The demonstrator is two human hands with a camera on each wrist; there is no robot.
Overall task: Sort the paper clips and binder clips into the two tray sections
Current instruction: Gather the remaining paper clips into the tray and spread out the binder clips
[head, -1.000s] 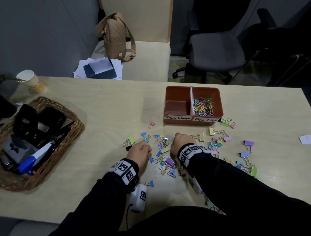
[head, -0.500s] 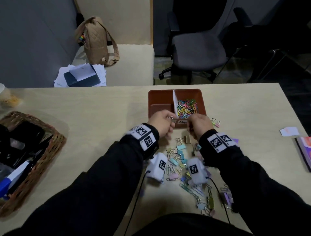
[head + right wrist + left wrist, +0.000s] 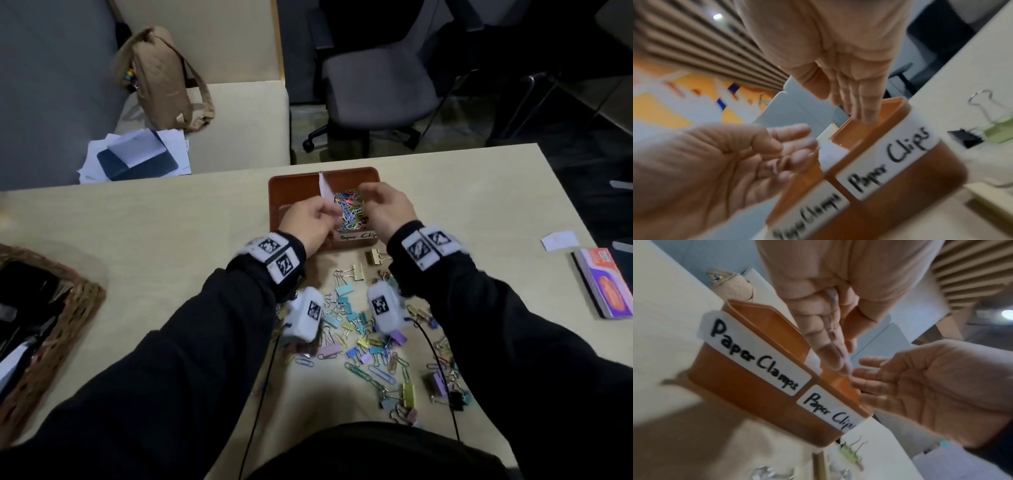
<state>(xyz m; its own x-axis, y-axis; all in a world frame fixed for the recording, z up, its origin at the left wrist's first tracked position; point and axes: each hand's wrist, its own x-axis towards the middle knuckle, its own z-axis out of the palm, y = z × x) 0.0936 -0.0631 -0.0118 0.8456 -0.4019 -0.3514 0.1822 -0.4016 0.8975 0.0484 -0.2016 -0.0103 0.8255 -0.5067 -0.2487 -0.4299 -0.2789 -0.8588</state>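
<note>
A brown two-section tray [image 3: 291, 178] stands at the table's far middle, labelled "Paper Clamps" [image 3: 756, 356] on the left and "Paper Clips" [image 3: 890, 160] on the right. A white divider [image 3: 323, 186] splits it. Coloured paper clips [image 3: 349, 212] fill the right section; what shows of the left section is bare. My left hand [image 3: 332, 214] and right hand [image 3: 366, 197] hover over the paper-clip section, fingers relaxed and pointing down, nothing visible in either. A mixed pile of binder clips and paper clips [image 3: 359, 329] lies on the table between my forearms.
A wicker basket [image 3: 51, 325] of office items sits at the left edge. A book [image 3: 606, 284] and a paper slip [image 3: 560, 240] lie at the right. Beyond the table are a bench with a tan bag [image 3: 161, 78] and papers [image 3: 137, 154], and an office chair [image 3: 373, 92].
Both hands left the pile near me and travelled forward to the tray. Half a second ago they were curled at its front edge; now they are over the right section with fingers loosened.
</note>
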